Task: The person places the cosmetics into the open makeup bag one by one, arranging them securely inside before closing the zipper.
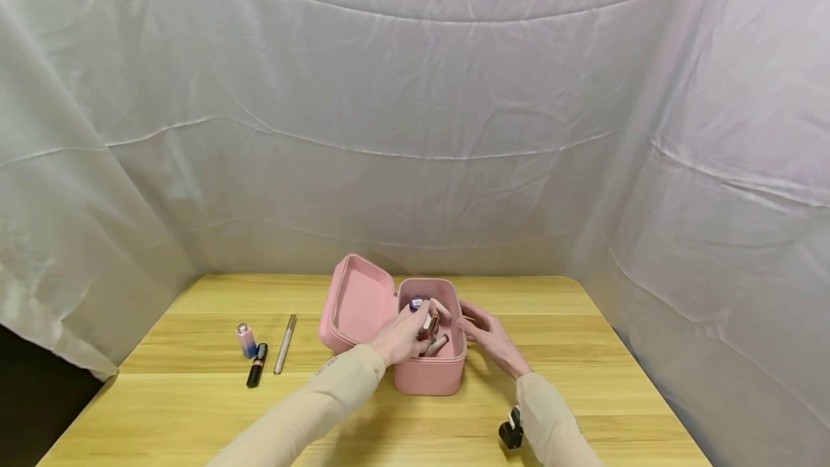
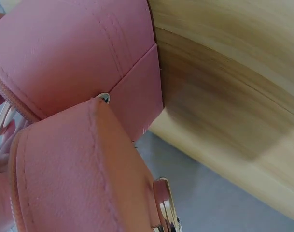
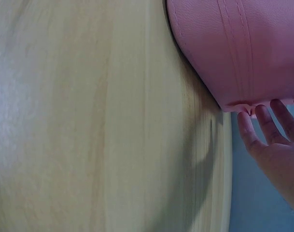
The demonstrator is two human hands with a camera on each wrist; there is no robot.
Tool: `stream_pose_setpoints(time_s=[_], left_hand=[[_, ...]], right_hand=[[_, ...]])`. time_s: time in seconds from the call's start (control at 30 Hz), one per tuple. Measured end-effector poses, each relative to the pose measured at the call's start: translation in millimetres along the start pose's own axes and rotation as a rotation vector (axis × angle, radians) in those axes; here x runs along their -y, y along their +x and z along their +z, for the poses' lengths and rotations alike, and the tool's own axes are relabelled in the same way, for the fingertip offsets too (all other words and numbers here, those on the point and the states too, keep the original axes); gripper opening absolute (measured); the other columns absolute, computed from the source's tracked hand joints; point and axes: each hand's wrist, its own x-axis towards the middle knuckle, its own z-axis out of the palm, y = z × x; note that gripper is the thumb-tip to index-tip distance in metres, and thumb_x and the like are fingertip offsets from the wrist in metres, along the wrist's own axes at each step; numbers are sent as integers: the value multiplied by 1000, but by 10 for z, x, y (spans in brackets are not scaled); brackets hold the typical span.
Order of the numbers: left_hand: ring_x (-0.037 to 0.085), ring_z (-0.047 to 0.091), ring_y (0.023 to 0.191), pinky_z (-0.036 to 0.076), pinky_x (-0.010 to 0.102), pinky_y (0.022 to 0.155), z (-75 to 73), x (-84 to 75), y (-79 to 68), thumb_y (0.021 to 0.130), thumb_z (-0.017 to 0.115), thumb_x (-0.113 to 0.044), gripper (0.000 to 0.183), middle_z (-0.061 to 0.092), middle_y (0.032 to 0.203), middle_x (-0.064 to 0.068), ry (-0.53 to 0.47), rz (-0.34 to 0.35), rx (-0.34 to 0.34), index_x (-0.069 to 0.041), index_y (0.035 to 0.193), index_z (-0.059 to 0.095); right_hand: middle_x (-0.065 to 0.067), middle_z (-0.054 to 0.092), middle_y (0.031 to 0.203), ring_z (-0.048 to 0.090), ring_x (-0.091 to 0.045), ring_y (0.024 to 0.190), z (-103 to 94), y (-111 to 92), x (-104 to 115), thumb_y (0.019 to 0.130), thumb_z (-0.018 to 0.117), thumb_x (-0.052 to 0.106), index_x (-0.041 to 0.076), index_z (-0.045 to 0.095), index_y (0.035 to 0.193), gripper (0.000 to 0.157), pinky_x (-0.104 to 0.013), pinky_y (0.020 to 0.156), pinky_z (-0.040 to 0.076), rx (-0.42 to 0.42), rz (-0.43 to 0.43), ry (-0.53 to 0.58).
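A pink cosmetic case (image 1: 429, 378) stands on the table with its lid (image 1: 364, 301) swung out to the left. My left hand (image 1: 400, 335) reaches over the near left rim, its fingers down among the makeup items inside. Beside those fingers lie a brown-red item (image 1: 432, 326), a purple-capped item (image 1: 416, 303) and pale tubes (image 1: 439, 308); I cannot tell whether the fingers grip one. At the case's right side, my right hand (image 1: 491, 337) has its thumb at the rim. Its spread fingertips touch the outer wall in the right wrist view.
Left on the wooden table (image 1: 194, 409) are a pink-and-blue bottle (image 1: 246, 341), a black tube (image 1: 257, 366) and a slim silver pen-like stick (image 1: 284, 344). A small black object (image 1: 511, 432) sits by the right forearm. Grey cloth (image 1: 415, 128) hangs behind and at both sides.
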Motion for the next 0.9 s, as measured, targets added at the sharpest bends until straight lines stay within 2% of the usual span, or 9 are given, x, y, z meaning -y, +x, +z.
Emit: stream_pose_setpoints(time_s=[0.1,0.2,0.33,0.5,0.7,0.9], left_hand=[[14,49,86,46,28,76,6,-8,-27,94,72,-22,26,59,101,4,39,-6,-3,-13,106,51],[17,51,85,49,31,75,-5,-5,-42,92,75,-19,28,57,97,5,69,-8,4,-12,102,50],[20,56,83,53,36,74,-24,5,-46,86,79,-13,35,57,89,5,128,-22,12,-12,102,48],[21,63,78,55,34,70,-33,20,-49,83,80,-10,36,64,85,7,160,-16,-2,-8,108,53],[16,62,69,53,28,64,-62,42,-46,85,78,-9,40,66,78,5,134,-42,-11,-3,116,53],[12,62,66,52,25,65,-95,62,-42,88,76,-12,38,68,74,2,17,-67,-24,-7,117,52]], right_hand=[[-34,34,156,43,-51,139,5,-1,-4,105,51,16,-5,29,155,59,-43,109,51,-5,7,1],[-34,35,156,44,-50,139,6,-4,-3,105,51,17,-5,29,155,59,-41,108,52,-5,9,7],[-34,36,155,44,-50,138,6,0,-3,105,52,18,-5,29,155,60,-41,107,52,-7,8,7],[-35,36,154,44,-51,137,6,7,-2,105,51,15,-7,29,154,58,-42,106,53,-9,2,12],[-36,36,154,44,-51,138,1,7,-4,105,49,13,-8,28,154,57,-42,106,53,-3,-8,7],[-37,36,153,46,-50,136,-1,11,-2,106,48,13,-9,27,154,57,-33,102,55,-3,-15,-6]])
